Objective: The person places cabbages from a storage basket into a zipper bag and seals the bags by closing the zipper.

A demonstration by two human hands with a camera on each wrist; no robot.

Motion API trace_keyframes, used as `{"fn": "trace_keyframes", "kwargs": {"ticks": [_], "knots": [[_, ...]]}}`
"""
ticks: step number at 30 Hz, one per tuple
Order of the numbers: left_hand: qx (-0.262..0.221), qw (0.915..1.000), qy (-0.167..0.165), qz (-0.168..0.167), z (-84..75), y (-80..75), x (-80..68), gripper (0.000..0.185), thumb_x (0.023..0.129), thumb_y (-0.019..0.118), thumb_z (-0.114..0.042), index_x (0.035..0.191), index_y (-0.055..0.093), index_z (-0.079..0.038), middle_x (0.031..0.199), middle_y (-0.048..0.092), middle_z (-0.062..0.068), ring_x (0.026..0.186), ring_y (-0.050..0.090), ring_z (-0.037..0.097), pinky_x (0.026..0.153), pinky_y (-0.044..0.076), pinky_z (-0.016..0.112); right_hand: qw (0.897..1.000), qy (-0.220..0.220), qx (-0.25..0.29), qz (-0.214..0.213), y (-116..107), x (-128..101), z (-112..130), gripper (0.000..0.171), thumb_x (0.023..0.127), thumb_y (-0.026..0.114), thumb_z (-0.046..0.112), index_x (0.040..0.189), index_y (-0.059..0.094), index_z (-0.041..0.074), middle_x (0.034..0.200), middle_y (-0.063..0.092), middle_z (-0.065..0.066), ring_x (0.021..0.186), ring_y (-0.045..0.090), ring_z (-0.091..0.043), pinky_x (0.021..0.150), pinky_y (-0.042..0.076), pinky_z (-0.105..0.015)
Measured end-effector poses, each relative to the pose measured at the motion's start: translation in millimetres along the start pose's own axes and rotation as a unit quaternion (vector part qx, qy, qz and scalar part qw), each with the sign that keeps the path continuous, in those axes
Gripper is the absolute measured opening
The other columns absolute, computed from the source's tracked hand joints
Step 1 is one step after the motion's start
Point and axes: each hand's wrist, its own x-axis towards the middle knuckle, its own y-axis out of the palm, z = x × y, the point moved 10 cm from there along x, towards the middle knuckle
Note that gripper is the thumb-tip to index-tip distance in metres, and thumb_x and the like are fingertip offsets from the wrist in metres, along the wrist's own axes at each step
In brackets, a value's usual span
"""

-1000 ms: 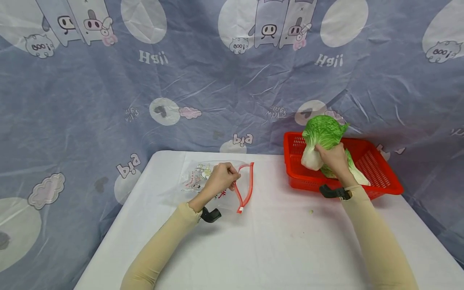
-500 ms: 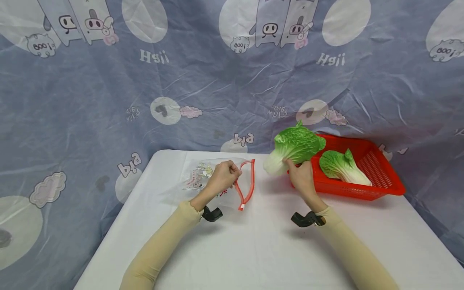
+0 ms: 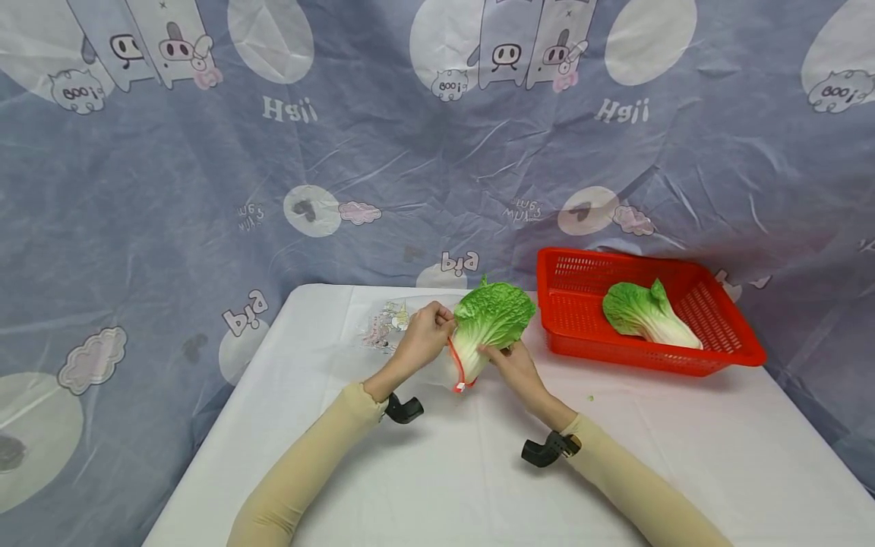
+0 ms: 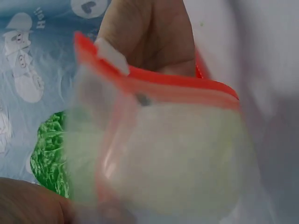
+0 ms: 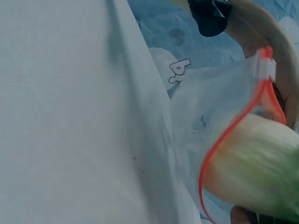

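In the head view my left hand (image 3: 425, 336) pinches the rim of a clear zip bag (image 3: 383, 327) with a red zip edge and printed figures. My right hand (image 3: 514, 370) grips a leafy cabbage (image 3: 497, 313), green at the top and white at the stem. The white stem end lies inside the bag's mouth, while the green leaves stick out to the upper right. In the right wrist view the stem (image 5: 252, 163) passes the red zip rim (image 5: 229, 130), which has a white slider. Through the film in the left wrist view, the pale stem (image 4: 177, 154) shows blurred.
A red plastic basket (image 3: 581, 346) stands at the back right of the white-covered table (image 3: 437, 471). Another cabbage (image 3: 649, 315) lies in it. A patterned grey-blue cloth (image 3: 383, 152) hangs behind. A small green scrap (image 3: 591, 398) lies in front of the basket.
My right hand has carried the cabbage left from over the basket to the bag, and its stem has entered the mouth. My left hand has stayed at the bag's rim.
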Motion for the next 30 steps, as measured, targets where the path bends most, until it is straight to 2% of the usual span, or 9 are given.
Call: {"fn": "trace_keyframes", "kwargs": {"ticks": [3, 7, 9, 12, 14, 18, 21, 25, 30], "knots": [[0.001, 0.9999, 0.011, -0.012, -0.2, -0.6, -0.2, 0.005, 0.094, 0.058, -0.008, 0.094, 0.059, -0.003, 0.081, 0.061, 0.007, 0.065, 0.055, 0.012, 0.054, 0.046, 0.021, 0.997, 0.003, 0.055, 0.050, 10.8, -2.4, 0.0, 0.062, 0.096, 0.060, 0.031, 0.145, 0.033, 0.004, 0.144, 0.046, -0.014, 0.128, 0.050, -0.024, 0.104, 0.046, -0.036], [-0.013, 0.9991, 0.026, -0.029, -3.0, -1.8, -1.2, 0.005, 0.094, 0.059, -0.009, 0.094, 0.060, -0.005, 0.082, 0.062, 0.006, 0.063, 0.056, 0.010, 0.052, 0.048, 0.021, 0.987, 0.011, 0.149, 0.057, 10.1, 0.1, 1.2, 0.057, 0.097, 0.058, 0.028, 0.143, 0.035, 0.003, 0.140, 0.047, -0.009, 0.124, 0.053, -0.017, 0.102, 0.048, -0.032], [-0.040, 0.9983, 0.030, -0.029, -6.5, -1.5, -2.2, 0.006, 0.095, 0.059, -0.010, 0.095, 0.059, -0.004, 0.082, 0.062, 0.007, 0.061, 0.057, 0.010, 0.051, 0.050, 0.023, 0.976, 0.004, 0.211, 0.057, 8.5, 1.4, 3.9, 0.045, 0.098, 0.055, 0.020, 0.137, 0.040, 0.005, 0.132, 0.053, -0.003, 0.117, 0.055, -0.011, 0.098, 0.049, -0.029], [-0.077, 0.9961, 0.035, -0.024, -13.2, -0.8, -4.3, 0.008, 0.096, 0.059, -0.011, 0.096, 0.059, -0.003, 0.084, 0.062, 0.009, 0.058, 0.057, 0.011, 0.048, 0.051, 0.025, 0.950, -0.009, 0.305, 0.065, 9.1, 0.2, 8.8, 0.033, 0.097, 0.047, 0.005, 0.130, 0.040, 0.009, 0.123, 0.053, 0.001, 0.109, 0.056, -0.007, 0.094, 0.050, -0.027], [-0.100, 0.9941, 0.036, -0.020, -15.8, -0.9, -6.0, 0.009, 0.096, 0.059, -0.011, 0.097, 0.058, -0.002, 0.085, 0.062, 0.012, 0.058, 0.057, 0.013, 0.048, 0.051, 0.024, 0.942, -0.014, 0.329, 0.071, 9.8, -1.4, 8.7, 0.030, 0.095, 0.045, 0.001, 0.124, 0.041, 0.012, 0.116, 0.054, 0.004, 0.105, 0.057, -0.005, 0.092, 0.050, -0.025], [-0.116, 0.9923, 0.043, -0.013, -17.9, -2.2, -8.9, 0.011, 0.097, 0.058, -0.012, 0.098, 0.058, -0.002, 0.084, 0.062, 0.013, 0.059, 0.057, 0.014, 0.049, 0.048, 0.023, 0.952, -0.017, 0.281, 0.122, 18.2, -8.6, 1.5, 0.033, 0.094, 0.050, 0.002, 0.125, 0.040, 0.006, 0.113, 0.052, 0.003, 0.100, 0.058, -0.004, 0.091, 0.051, -0.022], [-0.100, 0.9934, 0.055, -0.011, -19.9, -3.5, -10.1, 0.009, 0.096, 0.059, -0.012, 0.097, 0.059, -0.003, 0.083, 0.062, 0.010, 0.062, 0.057, 0.013, 0.052, 0.048, 0.023, 0.964, -0.019, 0.195, 0.180, 28.0, -14.9, -4.6, 0.048, 0.095, 0.058, 0.010, 0.136, 0.035, -0.002, 0.124, 0.053, -0.006, 0.103, 0.060, -0.003, 0.095, 0.050, -0.024], [-0.057, 0.9953, 0.078, -0.007, -25.3, -4.5, -12.2, 0.007, 0.095, 0.060, -0.011, 0.096, 0.060, -0.005, 0.082, 0.063, 0.007, 0.067, 0.057, 0.011, 0.059, 0.049, 0.023, 0.967, -0.017, 0.099, 0.233, 38.8, -18.7, -6.4, 0.068, 0.094, 0.063, 0.026, 0.145, 0.030, -0.004, 0.141, 0.045, -0.020, 0.112, 0.060, -0.009, 0.103, 0.047, -0.037], [-0.041, 0.9955, 0.085, -0.005, -27.5, -6.2, -14.1, 0.006, 0.095, 0.060, -0.012, 0.096, 0.060, -0.006, 0.081, 0.062, 0.007, 0.066, 0.055, 0.013, 0.060, 0.048, 0.023, 0.964, -0.046, 0.035, 0.260, 45.1, -22.0, 4.0, 0.064, 0.096, 0.059, 0.030, 0.143, 0.034, -0.005, 0.139, 0.047, -0.025, 0.115, 0.059, -0.017, 0.103, 0.046, -0.047]]}}
